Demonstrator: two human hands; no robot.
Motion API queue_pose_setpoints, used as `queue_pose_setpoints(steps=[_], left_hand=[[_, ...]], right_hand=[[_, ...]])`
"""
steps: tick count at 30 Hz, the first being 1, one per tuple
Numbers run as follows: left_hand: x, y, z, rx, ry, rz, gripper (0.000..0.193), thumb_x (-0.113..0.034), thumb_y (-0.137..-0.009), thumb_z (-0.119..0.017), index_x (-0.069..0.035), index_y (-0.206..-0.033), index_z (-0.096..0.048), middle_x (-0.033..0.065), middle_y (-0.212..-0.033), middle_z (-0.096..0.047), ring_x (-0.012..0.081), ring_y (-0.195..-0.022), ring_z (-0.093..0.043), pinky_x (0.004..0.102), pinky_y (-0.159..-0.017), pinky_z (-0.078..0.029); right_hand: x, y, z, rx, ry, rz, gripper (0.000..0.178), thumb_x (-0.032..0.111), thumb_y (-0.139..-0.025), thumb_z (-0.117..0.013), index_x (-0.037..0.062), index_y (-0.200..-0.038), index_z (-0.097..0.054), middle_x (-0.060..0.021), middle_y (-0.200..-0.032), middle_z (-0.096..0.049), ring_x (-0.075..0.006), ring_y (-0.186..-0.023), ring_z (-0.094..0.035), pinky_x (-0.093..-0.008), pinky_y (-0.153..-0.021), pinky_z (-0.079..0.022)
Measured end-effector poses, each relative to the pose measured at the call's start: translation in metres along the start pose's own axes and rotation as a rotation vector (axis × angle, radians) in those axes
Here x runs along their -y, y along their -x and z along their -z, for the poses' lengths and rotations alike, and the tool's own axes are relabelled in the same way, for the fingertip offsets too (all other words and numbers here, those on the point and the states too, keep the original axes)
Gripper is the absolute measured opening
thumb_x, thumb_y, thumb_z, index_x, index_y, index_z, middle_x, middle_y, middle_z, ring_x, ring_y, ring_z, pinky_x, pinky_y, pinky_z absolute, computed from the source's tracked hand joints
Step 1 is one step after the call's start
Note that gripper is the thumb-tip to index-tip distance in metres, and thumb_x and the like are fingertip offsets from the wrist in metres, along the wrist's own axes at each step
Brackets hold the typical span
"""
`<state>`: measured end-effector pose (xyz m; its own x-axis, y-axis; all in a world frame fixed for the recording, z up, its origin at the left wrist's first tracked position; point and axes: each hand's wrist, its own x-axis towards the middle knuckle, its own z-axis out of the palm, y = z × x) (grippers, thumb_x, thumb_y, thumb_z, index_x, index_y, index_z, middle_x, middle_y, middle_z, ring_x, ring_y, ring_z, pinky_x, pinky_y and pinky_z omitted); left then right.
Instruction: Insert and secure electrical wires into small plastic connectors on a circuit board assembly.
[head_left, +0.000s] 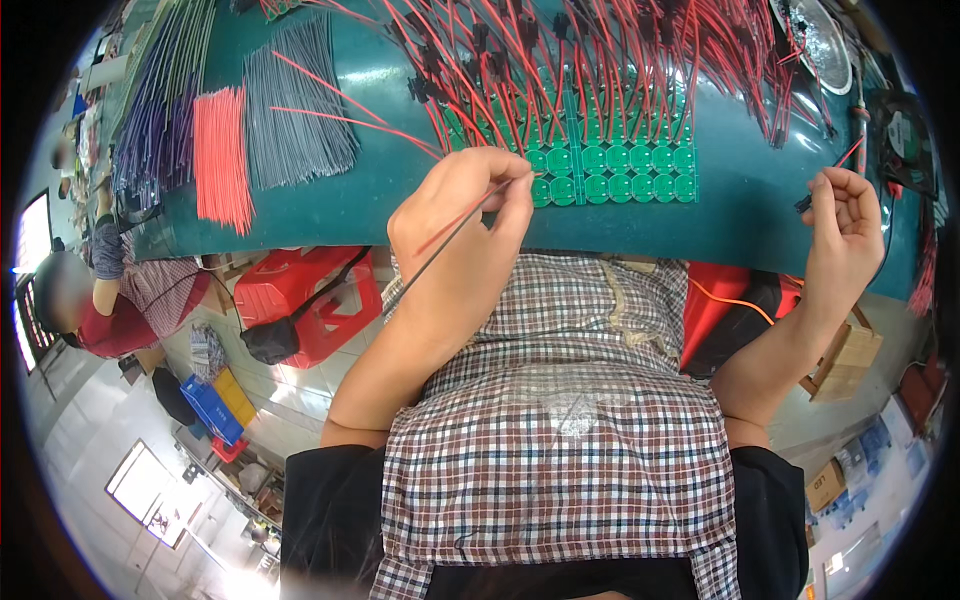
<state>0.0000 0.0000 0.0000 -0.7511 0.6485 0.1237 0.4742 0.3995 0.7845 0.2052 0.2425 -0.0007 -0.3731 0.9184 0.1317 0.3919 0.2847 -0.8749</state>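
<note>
My left hand (462,215) is closed in a pinch at the near edge of a panel of round green circuit boards (620,188). It grips thin wires (447,238), one red and one dark, which trail back over the hand toward the wrist. Their front tips are at the boards; whether they touch is hard to tell. Off to the right, my right hand (846,215) is raised with curled fingers around a small black piece (803,204) whose kind is unclear. A short red wire (850,152) sticks up beside those fingers.
Many red and black leads with black plugs (480,40) stand over the boards. Bundles of red wires (222,160), grey wires (300,110) and purple wires (155,130) lie left on the green table (380,218). A black fan (900,140) stands right; another person sits left near a red stool (300,290).
</note>
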Motion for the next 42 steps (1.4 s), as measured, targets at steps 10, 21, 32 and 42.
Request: queue_pose_setpoints(steps=[10, 21, 32, 42], left_hand=[[-0.005, -0.004, 0.001, 0.069, -0.08, 0.025, 0.013, 0.003, -0.083, -0.072, 0.002, -0.095, -0.067, 0.0087, -0.09, -0.071, 0.0141, -0.08, -0.072, 0.0257, -0.07, -0.06], [-0.007, -0.005, -0.001, 0.02, -0.21, -0.052, 0.016, 0.0, -0.082, -0.075, 0.001, -0.097, -0.069, 0.0081, -0.088, -0.073, 0.0152, -0.079, -0.074, 0.0249, -0.067, -0.061], [-0.013, -0.01, -0.001, 0.063, -0.249, -0.087, 0.018, -0.003, -0.082, -0.077, 0.002, -0.097, -0.068, 0.0099, -0.085, -0.073, 0.0155, -0.077, -0.074, 0.0258, -0.064, -0.061], [-0.017, -0.012, -0.004, 0.055, -0.215, -0.065, 0.019, -0.003, -0.079, -0.079, 0.002, -0.095, -0.069, 0.0098, -0.082, -0.072, 0.0149, -0.073, -0.073, 0.0247, -0.063, -0.059]], right_hand=[[-0.001, -0.001, -0.002, 0.016, -0.027, 0.03, 0.009, 0.002, -0.092, -0.066, -0.0031, -0.099, -0.064, -0.002, -0.081, -0.064, -0.0047, -0.066, -0.057, -0.0176, -0.06, -0.044], [0.006, 0.004, -0.006, 0.021, -0.016, 0.052, 0.008, 0.0, -0.091, -0.066, -0.0027, -0.099, -0.065, -0.0017, -0.081, -0.064, -0.004, -0.066, -0.057, -0.0171, -0.058, -0.044], [0.011, 0.01, -0.009, -0.014, 0.026, 0.091, 0.016, 0.0, -0.094, -0.063, -0.0032, -0.109, -0.07, -0.0037, -0.086, -0.069, -0.0033, -0.066, -0.057, -0.0158, -0.059, -0.043], [0.018, 0.015, -0.012, 0.15, -0.173, 0.191, 0.025, -0.006, -0.095, -0.058, -0.0066, -0.118, -0.065, -0.0086, -0.107, -0.068, -0.0128, -0.095, -0.064, -0.0235, -0.086, -0.05]])
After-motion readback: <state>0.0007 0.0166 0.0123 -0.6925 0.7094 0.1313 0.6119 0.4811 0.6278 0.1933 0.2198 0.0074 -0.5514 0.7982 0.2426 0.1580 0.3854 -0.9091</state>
